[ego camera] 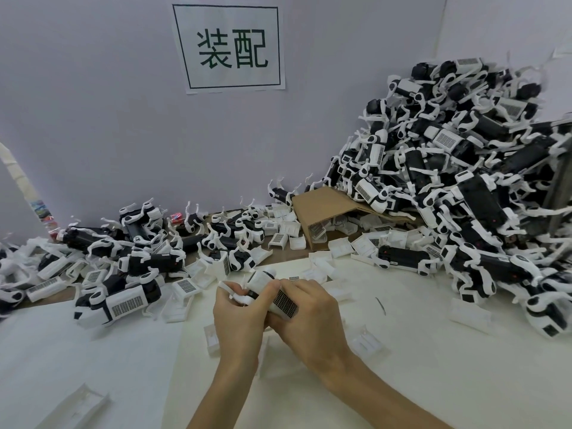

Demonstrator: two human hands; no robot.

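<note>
Here, one toy [263,281] is held in front of the box [325,209], just above the table [433,351], between two hands. The left hand [238,323] pinches its white end. The right hand [309,317] curls round its grille cover [284,303]. I think the cover may seat crooked, or a thin part may snap, if the fingers squeeze unevenly. Right of the box one tall pile [464,181] leans and could slide toward the hands. Left of the box lies one lower pile [139,252]. The toys and loose covers in them are too many to count. There is one box and one sign [230,48].
</note>
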